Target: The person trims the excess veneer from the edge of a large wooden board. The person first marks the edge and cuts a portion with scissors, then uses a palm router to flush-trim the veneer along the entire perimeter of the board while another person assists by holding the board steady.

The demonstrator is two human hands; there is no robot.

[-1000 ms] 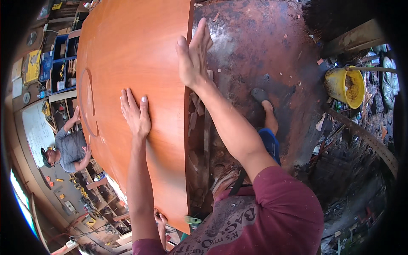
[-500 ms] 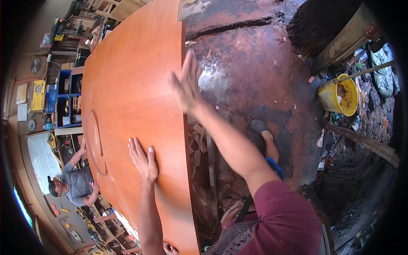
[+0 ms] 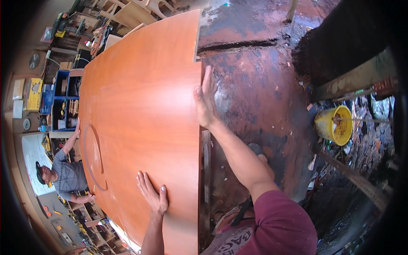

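A large orange-brown wood-grain panel (image 3: 140, 102) lies in front of me, with a notch at its far right corner. My left hand (image 3: 154, 194) rests on its surface, palm down with fingers stretched out. At the panel's right edge is my right hand (image 3: 207, 104), fingers extended upward and thumb apart, its inner side against the edge. A thin, dark curved strip (image 3: 88, 165) lies looped on the panel's left part. Across the panel, a co-worker (image 3: 70, 176) in a grey shirt has one hand (image 3: 77, 126) at the left edge.
Blue shelving bins (image 3: 61, 100), a whiteboard (image 3: 36, 159) and tools line the left wall. Wooden pieces (image 3: 136, 17) stand beyond the panel. To the right, a yellow bucket (image 3: 323, 125) stands near a beam (image 3: 352, 178) and debris. A crack (image 3: 238, 45) crosses the stained floor.
My right hand has come down from a raised position onto the panel's right edge. My left hand stays flat on the panel. The view has shifted, and a hand near the bottom has left it.
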